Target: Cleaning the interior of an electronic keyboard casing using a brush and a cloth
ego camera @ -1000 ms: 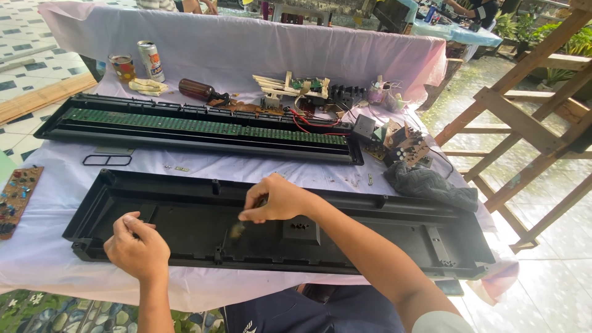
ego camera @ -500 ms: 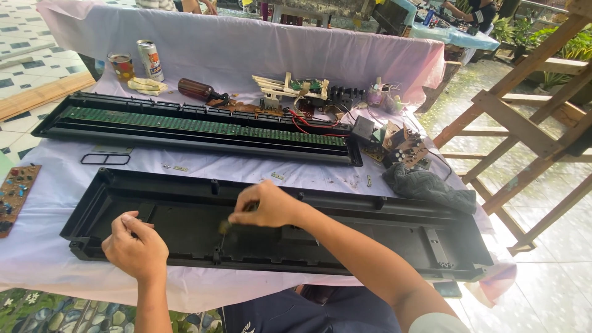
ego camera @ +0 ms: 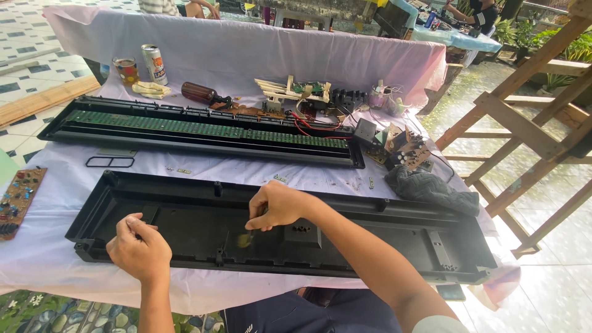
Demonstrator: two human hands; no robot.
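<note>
the long black plastic casing [ego camera: 382, 246] lies open side up across the lower middle of the frame on a table covered in a pale cloth [ego camera: 259, 46]. the right hand [ego camera: 279, 205], fingers pinched shut on a small brush [ego camera: 245, 238], holds its blurred tip inside the casing at centre. the left hand [ego camera: 139, 248], fingers curled closed, rests on the casing's near edge at lower left. a green-boarded keyboard assembly [ego camera: 203, 131] lies above.

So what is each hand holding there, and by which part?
Right hand pinches a small brush by its handle end; left hand rests on the black casing.
</note>
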